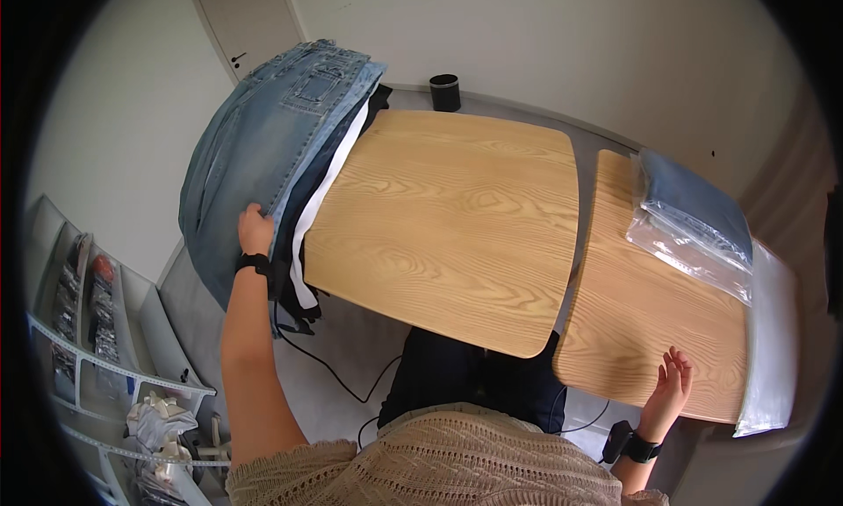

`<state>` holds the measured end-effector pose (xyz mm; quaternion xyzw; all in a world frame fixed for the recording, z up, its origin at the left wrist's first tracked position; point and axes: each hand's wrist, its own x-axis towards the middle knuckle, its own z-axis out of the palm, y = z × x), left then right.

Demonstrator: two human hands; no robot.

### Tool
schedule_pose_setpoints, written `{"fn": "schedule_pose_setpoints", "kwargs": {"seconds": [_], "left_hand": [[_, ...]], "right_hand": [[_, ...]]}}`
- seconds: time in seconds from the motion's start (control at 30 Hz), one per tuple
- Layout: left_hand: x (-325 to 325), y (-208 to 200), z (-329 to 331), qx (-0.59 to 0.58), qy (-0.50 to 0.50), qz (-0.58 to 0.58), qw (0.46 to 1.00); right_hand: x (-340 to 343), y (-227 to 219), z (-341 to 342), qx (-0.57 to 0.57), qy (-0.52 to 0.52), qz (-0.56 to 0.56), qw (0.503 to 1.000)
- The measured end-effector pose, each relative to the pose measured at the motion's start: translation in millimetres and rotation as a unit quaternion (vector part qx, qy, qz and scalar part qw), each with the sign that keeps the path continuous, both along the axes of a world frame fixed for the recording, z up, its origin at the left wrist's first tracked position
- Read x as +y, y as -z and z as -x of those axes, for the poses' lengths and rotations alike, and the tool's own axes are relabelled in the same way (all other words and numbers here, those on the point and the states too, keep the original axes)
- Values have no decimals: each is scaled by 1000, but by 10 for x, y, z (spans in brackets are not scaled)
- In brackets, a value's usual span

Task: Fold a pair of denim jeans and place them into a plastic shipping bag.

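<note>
My left hand [255, 231] is closed at the near part of the top pair of blue jeans [246, 146], its fingers gathered on the denim near the seam. The jeans lie folded lengthwise on a thick pile of trousers, with light blue, black and white layers [329, 186] showing along the right side. My right hand [671, 385] is held over the near edge of the right table [632, 304]. Its fingers are loosely stretched, with nothing in them. At that table's far end lie folded jeans in a clear plastic bag [694, 216].
The middle table [457, 225] has a wood-grain top. Clear plastic bags [773, 348] lie along the right table's outer edge. White shelves [132, 348] with bagged goods stand at the lower left. A dark bin [445, 93] is by the wall; a black cable [338, 376] crosses the floor.
</note>
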<state>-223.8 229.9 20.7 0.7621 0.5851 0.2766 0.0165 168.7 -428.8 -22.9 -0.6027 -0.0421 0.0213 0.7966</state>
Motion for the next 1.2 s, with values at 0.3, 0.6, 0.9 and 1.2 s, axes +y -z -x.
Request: {"fn": "schedule_pose_setpoints", "kwargs": {"seconds": [0.3, 0.6, 0.9, 1.2], "left_hand": [[-359, 51, 518, 95, -81, -99, 987], [-218, -309, 554, 60, -87, -146, 984], [-320, -145, 738, 126, 0, -26, 992], [-255, -690, 557, -131, 12, -82, 988]], "right_hand": [[720, -199, 405, -15, -81, -41, 996], [928, -357, 602, -29, -133, -19, 991], [960, -329, 637, 0, -186, -5, 982], [967, -282, 628, 20, -214, -26, 976]]}}
